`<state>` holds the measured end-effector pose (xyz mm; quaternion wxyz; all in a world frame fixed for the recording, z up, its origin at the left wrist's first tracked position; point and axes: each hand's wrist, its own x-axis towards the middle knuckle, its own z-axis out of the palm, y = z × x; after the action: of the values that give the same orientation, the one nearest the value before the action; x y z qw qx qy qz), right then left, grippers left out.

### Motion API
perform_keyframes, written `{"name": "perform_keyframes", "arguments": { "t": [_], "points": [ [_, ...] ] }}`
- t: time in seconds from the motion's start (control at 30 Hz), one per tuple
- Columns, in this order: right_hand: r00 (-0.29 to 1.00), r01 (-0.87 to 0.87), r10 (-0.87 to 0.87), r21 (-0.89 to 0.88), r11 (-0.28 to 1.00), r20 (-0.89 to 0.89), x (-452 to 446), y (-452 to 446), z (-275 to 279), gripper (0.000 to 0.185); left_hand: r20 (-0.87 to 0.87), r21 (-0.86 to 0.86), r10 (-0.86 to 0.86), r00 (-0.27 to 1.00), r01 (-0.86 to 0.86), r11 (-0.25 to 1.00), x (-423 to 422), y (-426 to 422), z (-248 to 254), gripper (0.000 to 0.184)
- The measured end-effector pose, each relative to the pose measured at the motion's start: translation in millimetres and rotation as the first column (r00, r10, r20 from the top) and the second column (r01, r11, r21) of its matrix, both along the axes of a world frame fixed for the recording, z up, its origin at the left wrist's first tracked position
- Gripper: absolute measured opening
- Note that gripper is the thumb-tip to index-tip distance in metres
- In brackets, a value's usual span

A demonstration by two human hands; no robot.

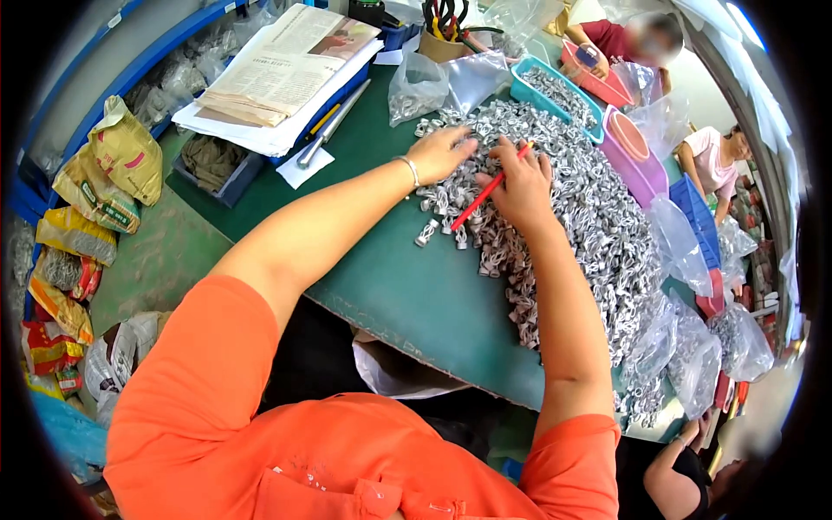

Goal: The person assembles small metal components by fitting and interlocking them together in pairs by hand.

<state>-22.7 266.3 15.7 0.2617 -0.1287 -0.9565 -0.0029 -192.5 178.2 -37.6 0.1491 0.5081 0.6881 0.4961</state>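
A big heap of small silvery metal parts, each with a ring-like end and twisted loops, spreads over the green table. My left hand, with a bracelet on the wrist, rests on the heap's near-left edge. Its fingers reach out over the parts, and the tips are partly lost among them. In my right hand a red pen-like stick is held slantwise, its lower end pointing down-left; the fingers touch the heap. One loose part lies on the table just left of the pile.
Behind the heap stand a teal basket of parts, a pink-purple tray and a blue crate. Newspaper and papers lie at the left, near a grey bin. Plastic bags line the right edge. Several people sit nearby.
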Motion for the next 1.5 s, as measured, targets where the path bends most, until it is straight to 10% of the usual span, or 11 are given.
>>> {"name": "perform_keyframes", "arguments": {
  "t": [0.07,0.67,1.0,1.2,1.5],
  "points": [
    [0.999,-0.03,0.028,0.069,0.997,0.03,1,-2,-2,0.042,-0.357,-0.121,0.223,0.907,-0.282,0.952,30,1,-6,0.05],
    [0.944,-0.325,0.316,-0.107,0.94,-0.095,38,-39,14,0.035,-0.04,0.031,0.039,0.998,-0.038,0.999,78,-91,-1,0.05],
    [0.93,-0.366,0.366,-0.094,0.926,-0.017,74,-79,9,0.035,-0.279,-0.136,-0.224,0.934,0.193,0.972,120,-140,7,0.072],
    [0.939,-0.345,0.343,-0.098,0.934,-0.038,115,-105,2,0.038,-0.477,-0.182,-0.339,0.811,0.286,0.941,138,-166,13,0.097],
    [0.968,-0.211,0.161,-0.282,0.936,-0.19,190,-144,-35,0.028,-0.681,-0.141,-0.519,0.517,0.603,0.785,140,-138,8,0.069]
  ]
}}
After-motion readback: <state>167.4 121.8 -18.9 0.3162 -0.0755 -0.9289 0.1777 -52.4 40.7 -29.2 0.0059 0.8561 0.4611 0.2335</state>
